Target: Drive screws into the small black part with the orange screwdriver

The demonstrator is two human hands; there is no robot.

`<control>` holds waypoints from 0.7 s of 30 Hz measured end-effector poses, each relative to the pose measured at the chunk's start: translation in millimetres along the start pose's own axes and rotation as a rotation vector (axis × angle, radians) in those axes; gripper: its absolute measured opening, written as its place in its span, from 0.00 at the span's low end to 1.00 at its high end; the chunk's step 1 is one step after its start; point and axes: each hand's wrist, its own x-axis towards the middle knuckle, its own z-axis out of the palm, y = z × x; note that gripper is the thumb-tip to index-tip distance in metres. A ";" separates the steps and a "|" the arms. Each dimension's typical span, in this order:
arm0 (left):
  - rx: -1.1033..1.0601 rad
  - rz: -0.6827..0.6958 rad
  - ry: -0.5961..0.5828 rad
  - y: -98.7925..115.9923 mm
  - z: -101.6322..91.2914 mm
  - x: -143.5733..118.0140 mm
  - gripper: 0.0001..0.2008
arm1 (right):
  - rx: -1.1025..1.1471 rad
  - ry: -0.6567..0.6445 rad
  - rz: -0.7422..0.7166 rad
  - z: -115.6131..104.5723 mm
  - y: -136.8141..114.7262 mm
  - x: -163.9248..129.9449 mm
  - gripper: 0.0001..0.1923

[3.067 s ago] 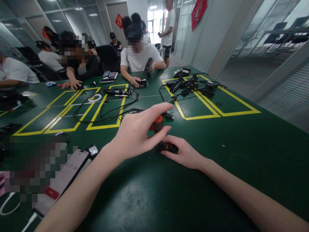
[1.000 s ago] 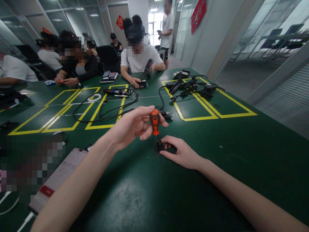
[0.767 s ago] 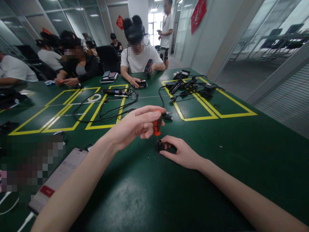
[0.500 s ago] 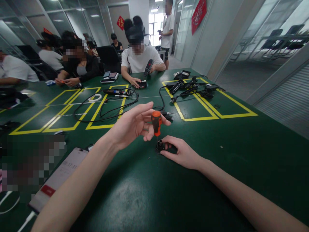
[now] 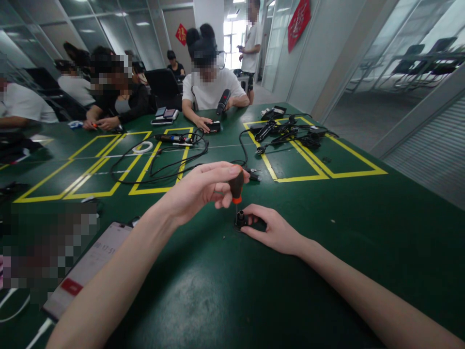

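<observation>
Left hand [image 5: 198,191] closing back over screwdriver [image 5: 237,190] handle, twisting again; my right hand [image 5: 276,231] pinning small black part [image 5: 241,220] on surface [image 5: 327,252].

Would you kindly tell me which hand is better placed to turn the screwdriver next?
Left, probably: the left hand already grips the upright screwdriver over the small black part, which the right hand pins to the table.
</observation>
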 end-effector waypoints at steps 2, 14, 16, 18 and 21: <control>-0.034 0.001 -0.019 -0.3 -0.6 0.6 0.17 | 0.004 0.002 0.005 0.1 0.1 0.0 0.06; -0.068 0.010 0.019 -0.3 0.1 0.6 0.20 | -0.017 -0.005 -0.006 -0.6 -0.1 -0.3 0.06; -0.085 0.009 -0.011 0.1 0.1 0.5 0.19 | -0.012 -0.008 -0.007 -0.3 0.4 -0.6 0.06; -0.125 0.014 -0.026 1.1 0.6 0.4 0.18 | -0.008 -0.006 -0.009 -0.2 0.7 -0.8 0.06; -0.149 0.016 -0.021 2.1 1.4 0.6 0.15 | -0.004 0.002 -0.010 -0.4 0.7 -0.8 0.06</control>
